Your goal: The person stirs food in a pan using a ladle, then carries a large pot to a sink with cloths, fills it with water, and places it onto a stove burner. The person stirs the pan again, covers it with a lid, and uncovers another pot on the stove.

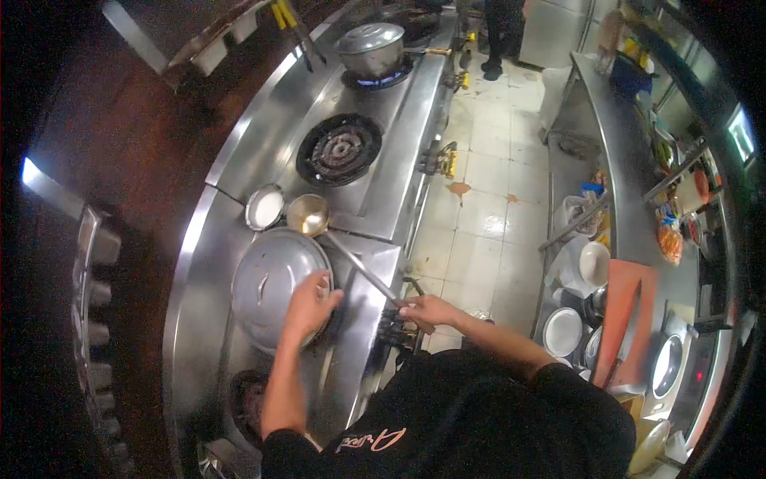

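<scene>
My right hand is closed round the handle of a long metal ladle, whose bowl lies just beyond the large lidded pot. Over the near right part of the round metal lid is my left hand, its thumb apart from the fingers. Whether it touches the lid is unclear. A small metal bowl with white contents stands left of the ladle's bowl, on the steel stove top.
Farther along the stove are a bare burner and a lidded pot over a blue flame. Across the tiled aisle, a steel counter holds an orange board with a knife. A person stands at the far end.
</scene>
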Demonstrator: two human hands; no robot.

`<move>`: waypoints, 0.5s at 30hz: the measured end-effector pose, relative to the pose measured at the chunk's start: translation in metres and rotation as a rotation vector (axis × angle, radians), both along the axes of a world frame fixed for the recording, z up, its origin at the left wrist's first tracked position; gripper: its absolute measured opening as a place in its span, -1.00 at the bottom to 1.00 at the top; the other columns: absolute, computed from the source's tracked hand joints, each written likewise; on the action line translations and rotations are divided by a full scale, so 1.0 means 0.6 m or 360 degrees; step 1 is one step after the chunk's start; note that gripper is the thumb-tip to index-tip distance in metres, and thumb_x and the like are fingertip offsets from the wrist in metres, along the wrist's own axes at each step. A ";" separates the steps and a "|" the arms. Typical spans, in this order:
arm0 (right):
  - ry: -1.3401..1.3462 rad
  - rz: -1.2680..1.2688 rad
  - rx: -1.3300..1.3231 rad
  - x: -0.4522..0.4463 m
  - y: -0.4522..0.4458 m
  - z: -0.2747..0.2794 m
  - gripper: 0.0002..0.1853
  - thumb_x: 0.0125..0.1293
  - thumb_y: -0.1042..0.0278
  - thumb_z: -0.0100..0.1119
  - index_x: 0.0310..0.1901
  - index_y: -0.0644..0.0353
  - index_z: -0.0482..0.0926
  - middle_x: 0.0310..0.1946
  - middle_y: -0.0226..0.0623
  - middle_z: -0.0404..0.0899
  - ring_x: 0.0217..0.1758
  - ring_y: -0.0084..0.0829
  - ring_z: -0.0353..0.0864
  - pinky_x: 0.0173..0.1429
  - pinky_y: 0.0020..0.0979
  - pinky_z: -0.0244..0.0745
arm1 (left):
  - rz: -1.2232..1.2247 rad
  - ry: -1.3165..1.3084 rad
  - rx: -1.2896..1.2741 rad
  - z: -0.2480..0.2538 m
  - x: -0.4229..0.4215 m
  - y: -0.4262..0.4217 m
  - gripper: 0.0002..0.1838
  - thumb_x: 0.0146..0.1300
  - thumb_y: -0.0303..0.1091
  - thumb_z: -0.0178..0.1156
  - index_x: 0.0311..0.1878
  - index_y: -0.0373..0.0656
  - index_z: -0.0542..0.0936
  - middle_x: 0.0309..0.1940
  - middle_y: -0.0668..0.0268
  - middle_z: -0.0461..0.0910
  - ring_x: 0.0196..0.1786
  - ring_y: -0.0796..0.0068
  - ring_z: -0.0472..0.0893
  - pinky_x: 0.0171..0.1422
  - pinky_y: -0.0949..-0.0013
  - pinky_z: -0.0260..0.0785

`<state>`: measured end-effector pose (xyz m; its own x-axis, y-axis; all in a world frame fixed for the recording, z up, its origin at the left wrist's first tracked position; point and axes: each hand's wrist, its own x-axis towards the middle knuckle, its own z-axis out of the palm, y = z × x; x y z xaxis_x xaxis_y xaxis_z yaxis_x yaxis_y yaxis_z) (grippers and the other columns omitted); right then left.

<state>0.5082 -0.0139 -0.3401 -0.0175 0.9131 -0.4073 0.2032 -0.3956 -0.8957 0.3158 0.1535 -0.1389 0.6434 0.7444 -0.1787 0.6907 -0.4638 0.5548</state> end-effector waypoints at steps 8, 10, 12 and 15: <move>-0.0142 -0.0258 -0.0314 0.195 -0.202 -0.022 -0.37 0.18 -0.23 -0.04 -0.06 0.27 0.52 -0.20 0.00 0.57 -0.16 -0.18 0.59 -0.03 -0.29 0.44 | -0.0655 0.0004 0.0017 -0.117 0.218 -0.182 -0.50 0.03 -0.14 0.23 0.02 -0.19 0.43 -0.14 0.07 0.52 -0.05 0.11 0.51 0.03 0.21 0.34; -0.0275 -0.0351 -0.0351 0.261 -0.258 -0.034 -0.37 0.17 -0.22 -0.02 -0.06 0.27 0.53 -0.23 -0.01 0.58 -0.24 -0.21 0.61 -0.09 -0.30 0.46 | -0.0811 -0.0010 -0.0049 -0.176 0.267 -0.203 -0.50 0.02 -0.14 0.24 0.00 -0.21 0.44 -0.16 0.05 0.52 -0.05 0.10 0.50 0.05 0.21 0.32; -0.0343 -0.0436 -0.0345 0.309 -0.300 -0.057 -0.37 0.16 -0.21 0.01 -0.06 0.28 0.52 -0.25 -0.02 0.59 -0.32 -0.25 0.62 -0.14 -0.31 0.48 | -0.0797 0.0052 -0.0194 -0.138 0.327 -0.236 -0.51 0.03 -0.15 0.23 -0.02 -0.22 0.44 -0.16 0.05 0.51 -0.06 0.10 0.50 0.05 0.20 0.32; -0.0318 -0.0525 -0.0306 0.367 -0.307 -0.055 -0.41 0.16 -0.15 0.05 -0.04 0.29 0.51 -0.26 -0.07 0.59 -0.37 -0.33 0.61 -0.19 -0.36 0.48 | -0.0812 0.0095 -0.0279 -0.129 0.388 -0.247 -0.53 0.03 -0.15 0.23 -0.04 -0.23 0.44 -0.15 0.04 0.51 -0.06 0.10 0.50 0.04 0.20 0.32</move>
<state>0.7282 -0.1983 -0.3729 0.3591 0.7637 -0.5364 0.1997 -0.6243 -0.7552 0.5485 0.0050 -0.2161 0.9003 0.2959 -0.3192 0.4346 -0.6525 0.6208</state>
